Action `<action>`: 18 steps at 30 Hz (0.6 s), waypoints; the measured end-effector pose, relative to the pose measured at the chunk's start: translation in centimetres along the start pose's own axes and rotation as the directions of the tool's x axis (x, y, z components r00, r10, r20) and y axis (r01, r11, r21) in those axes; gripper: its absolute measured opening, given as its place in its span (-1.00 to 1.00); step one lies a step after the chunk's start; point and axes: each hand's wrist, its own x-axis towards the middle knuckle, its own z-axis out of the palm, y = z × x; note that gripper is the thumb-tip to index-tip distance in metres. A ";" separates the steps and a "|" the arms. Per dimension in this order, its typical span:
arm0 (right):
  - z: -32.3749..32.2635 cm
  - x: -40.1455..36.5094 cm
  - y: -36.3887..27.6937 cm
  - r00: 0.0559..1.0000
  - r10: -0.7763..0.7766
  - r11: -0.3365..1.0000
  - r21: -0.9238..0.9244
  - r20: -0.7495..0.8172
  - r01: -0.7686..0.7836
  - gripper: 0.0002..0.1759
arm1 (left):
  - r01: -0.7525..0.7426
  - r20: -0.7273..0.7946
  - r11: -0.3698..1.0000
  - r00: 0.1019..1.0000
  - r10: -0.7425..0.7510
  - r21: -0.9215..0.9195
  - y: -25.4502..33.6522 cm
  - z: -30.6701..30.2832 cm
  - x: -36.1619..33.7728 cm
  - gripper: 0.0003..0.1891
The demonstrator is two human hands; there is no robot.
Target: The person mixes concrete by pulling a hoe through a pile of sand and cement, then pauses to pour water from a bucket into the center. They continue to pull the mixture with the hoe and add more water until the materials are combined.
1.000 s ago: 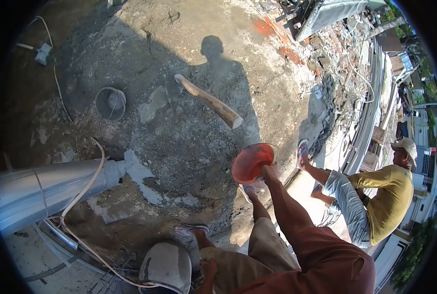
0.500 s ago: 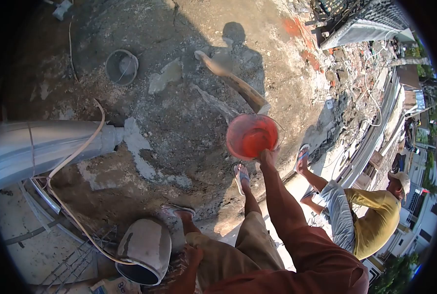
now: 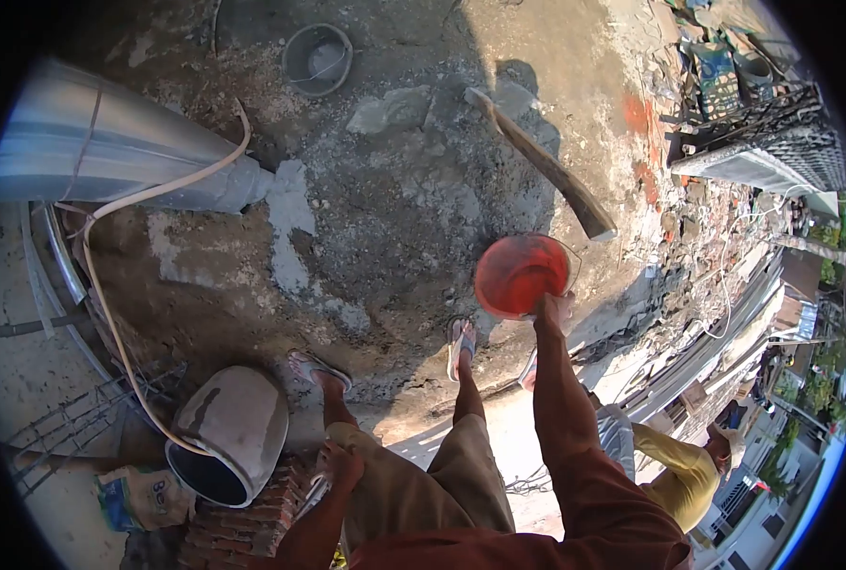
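My right hand (image 3: 556, 308) grips the near rim of a red bucket (image 3: 523, 275), with the arm stretched forward. The bucket hangs tilted above the dirt, its mouth partly towards me and its thin wire handle at the right side. Just beyond it a wooden post (image 3: 556, 176) lies on the ground. My left hand (image 3: 344, 465) is low beside the left leg of my shorts, apart from the bucket. Its fingers look curled, with nothing visible in them. Near it are a stack of bricks (image 3: 238, 527) and a large grey container (image 3: 233, 423) lying on its side.
A dark bucket (image 3: 319, 62) stands far off on the dirt. Rolled metal sheeting (image 3: 119, 142) lies at left, with a pale hose (image 3: 110, 285) over it. Rubble (image 3: 679, 199) and long boards (image 3: 698, 332) line the right. A person in yellow (image 3: 684, 480) is close at right.
The view has shifted, and the red bucket now appears farther right. A pale splash-like streak stretching from the bucket's rim is no longer visible. My right hand keeps its grip.
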 end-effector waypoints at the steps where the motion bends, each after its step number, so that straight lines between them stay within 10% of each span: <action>1: 0.2 -0.8 -2.0 1.000 -0.017 1.000 -0.013 -0.002 0.017 -0.08 | -0.025 -0.033 1.000 0.999 0.025 -0.012 -0.2 0.3 0.0 -0.25; 7: 1.7 -5.2 -7.1 0.947 0.159 0.967 -0.147 -0.277 -0.206 -0.26 | 0.009 0.002 0.981 1.000 -0.009 -0.194 -0.5 -1.1 -0.9 -0.28; 9: 4.9 5.6 2.2 0.984 -0.173 0.912 -0.383 -0.031 0.149 -0.63 | 0.061 0.046 0.962 0.998 -0.051 -0.267 -0.9 -1.9 -1.1 -0.26; 10: 3.5 -1.1 -0.3 0.983 -0.166 0.985 0.051 0.074 0.163 -0.83 | 0.073 0.046 0.931 0.997 -0.061 -0.357 -1.7 -0.8 -0.5 -0.25; 11: 3.9 -2.0 0.4 0.928 -0.294 0.946 -0.072 0.228 0.318 -0.71 | 0.102 0.035 0.925 0.995 -0.096 -0.366 -1.9 -0.5 -0.4 -0.26; 12: 4.8 1.0 4.0 0.529 -0.760 0.630 0.230 0.378 0.741 -0.73 | 0.118 0.025 0.918 0.993 -0.117 -0.380 -2.2 0.4 0.0 -0.27; 13: 5.0 -5.7 1.6 0.758 -0.474 0.870 0.371 0.449 0.324 -0.75 | 0.120 0.004 0.890 0.991 -0.131 -0.440 -2.4 0.8 0.1 -0.27; 16: 8.0 -19.6 -2.9 0.745 -0.207 0.969 0.238 0.634 0.066 -0.78 | 0.123 0.050 0.847 0.992 -0.114 -0.516 -3.7 -0.2 0.0 -0.27; 18: 10.9 -25.3 -3.4 0.642 -0.206 0.975 0.101 0.739 0.197 -0.91 | 0.149 0.057 0.797 0.988 -0.143 -0.585 -4.8 -0.8 -0.2 -0.28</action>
